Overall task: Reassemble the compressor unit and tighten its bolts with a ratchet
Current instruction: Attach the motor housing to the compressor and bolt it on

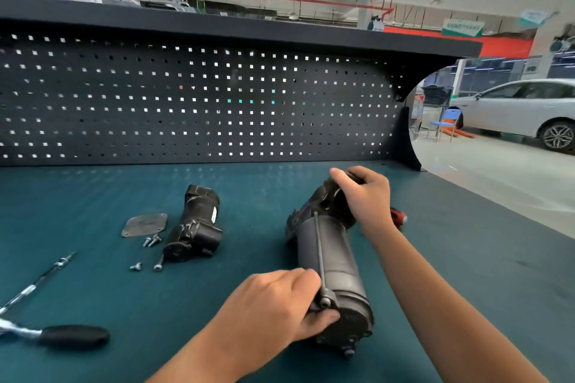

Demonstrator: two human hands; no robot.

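Grey cylindrical compressor body (339,258) was steadied by the right hand (364,196), fingers gripping its black upper end. The left hand (280,305) pinched the long steel bolt (319,246) at its head with curled fingers; threading it straight seemed wisest.

Grey compressor cylinder (334,261) lying on side — long bolt (320,253) along it; loose bolts (151,241), ratchet (73,336) left.

compressor (334,261) R on bench (93,196) | housing (194,227) to its L | plate (144,225) further L | ratchet (62,336) near-L corner
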